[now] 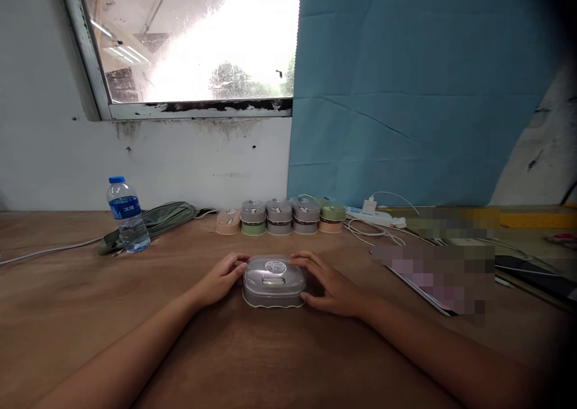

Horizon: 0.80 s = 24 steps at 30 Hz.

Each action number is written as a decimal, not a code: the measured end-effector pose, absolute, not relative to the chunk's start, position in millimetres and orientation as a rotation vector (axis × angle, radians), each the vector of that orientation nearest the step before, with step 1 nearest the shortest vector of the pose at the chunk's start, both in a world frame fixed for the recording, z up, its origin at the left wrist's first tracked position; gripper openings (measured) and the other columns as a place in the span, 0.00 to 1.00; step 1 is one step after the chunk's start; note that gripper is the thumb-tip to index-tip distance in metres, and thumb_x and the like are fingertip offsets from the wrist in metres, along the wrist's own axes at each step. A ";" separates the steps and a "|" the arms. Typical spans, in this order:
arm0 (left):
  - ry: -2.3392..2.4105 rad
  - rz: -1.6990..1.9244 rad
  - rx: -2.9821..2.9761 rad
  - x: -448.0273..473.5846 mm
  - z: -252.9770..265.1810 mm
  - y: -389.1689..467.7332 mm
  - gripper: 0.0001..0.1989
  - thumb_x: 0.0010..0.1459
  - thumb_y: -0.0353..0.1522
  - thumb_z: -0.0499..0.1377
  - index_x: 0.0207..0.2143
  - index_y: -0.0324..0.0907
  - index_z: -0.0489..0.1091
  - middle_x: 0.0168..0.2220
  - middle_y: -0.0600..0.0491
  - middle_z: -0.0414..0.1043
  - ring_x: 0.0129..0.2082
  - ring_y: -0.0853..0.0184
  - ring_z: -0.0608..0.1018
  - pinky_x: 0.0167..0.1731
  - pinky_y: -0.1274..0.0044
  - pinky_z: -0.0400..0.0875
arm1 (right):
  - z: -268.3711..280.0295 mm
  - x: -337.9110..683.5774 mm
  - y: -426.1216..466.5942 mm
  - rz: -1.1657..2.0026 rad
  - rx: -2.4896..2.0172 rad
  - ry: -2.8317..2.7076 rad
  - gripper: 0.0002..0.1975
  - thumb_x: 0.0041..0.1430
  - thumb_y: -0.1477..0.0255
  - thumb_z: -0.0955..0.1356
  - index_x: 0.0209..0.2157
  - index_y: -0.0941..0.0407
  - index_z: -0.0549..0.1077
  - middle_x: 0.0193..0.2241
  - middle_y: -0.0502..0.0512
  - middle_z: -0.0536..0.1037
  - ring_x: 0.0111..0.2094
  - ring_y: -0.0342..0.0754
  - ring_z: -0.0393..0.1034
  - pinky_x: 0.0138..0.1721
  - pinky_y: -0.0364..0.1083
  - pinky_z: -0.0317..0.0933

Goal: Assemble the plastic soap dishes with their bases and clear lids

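A grey lidded plastic box (274,281) with a see-through domed lid, a round label and a slot-like mark on top rests on the table in front of me. My left hand (229,275) holds its left side, with the thumb against the lid's edge and the other fingers partly hidden behind. From the right, my right hand (327,284) grips the same box, thumb low at the near right corner and fingers over the lid's far right edge. The lid appears to be seated on the base.
Along the wall stand several similar boxes (279,217), mostly stacked in twos. To the left are a water bottle (128,217) and a green folded fabric item (166,220). A power strip (372,217) with cables and a blurred flat device (433,283) lie at right on the wooden table (279,361).
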<state>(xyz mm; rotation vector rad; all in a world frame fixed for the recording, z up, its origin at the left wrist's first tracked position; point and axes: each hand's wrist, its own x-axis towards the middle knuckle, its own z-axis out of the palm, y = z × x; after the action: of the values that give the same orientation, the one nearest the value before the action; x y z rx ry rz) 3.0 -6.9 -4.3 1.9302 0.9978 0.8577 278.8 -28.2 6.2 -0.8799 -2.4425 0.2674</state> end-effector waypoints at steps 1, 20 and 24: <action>0.996 0.858 1.934 2.9 -4.6 -6.8 0.19 0.58 0.41 0.47 0.47 0.39 0.61 0.34 0.51 0.66 0.30 0.69 0.70 0.35 0.74 0.66 | 5.7 279.1 -27.8 0.269 -0.877 -2.439 0.27 0.49 0.71 0.66 0.52 0.53 0.58 0.51 0.58 0.58 0.52 0.52 0.56 0.52 0.50 0.54; 0.769 0.688 2.219 -0.3 1.4 -13.7 0.27 0.52 0.40 0.56 0.54 0.47 0.56 0.56 0.48 0.51 0.57 0.59 0.55 0.55 0.67 0.50 | -5.3 281.6 -19.8 0.400 -0.816 -2.429 0.27 0.47 0.72 0.68 0.49 0.54 0.59 0.56 0.62 0.54 0.56 0.54 0.52 0.54 0.54 0.50; 0.794 0.647 2.272 -2.9 1.0 -13.7 0.39 0.39 0.40 0.65 0.54 0.46 0.55 0.58 0.46 0.47 0.58 0.54 0.52 0.55 0.64 0.49 | -2.4 280.0 -21.7 0.480 -0.813 -2.423 0.28 0.47 0.72 0.68 0.51 0.54 0.58 0.58 0.62 0.54 0.58 0.54 0.50 0.55 0.55 0.49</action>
<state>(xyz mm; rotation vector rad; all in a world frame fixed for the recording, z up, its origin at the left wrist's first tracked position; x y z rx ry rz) -2.9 -13.7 1.0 2.2720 0.7944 0.6474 280.0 -21.7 -2.4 -0.8133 -2.4230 0.4804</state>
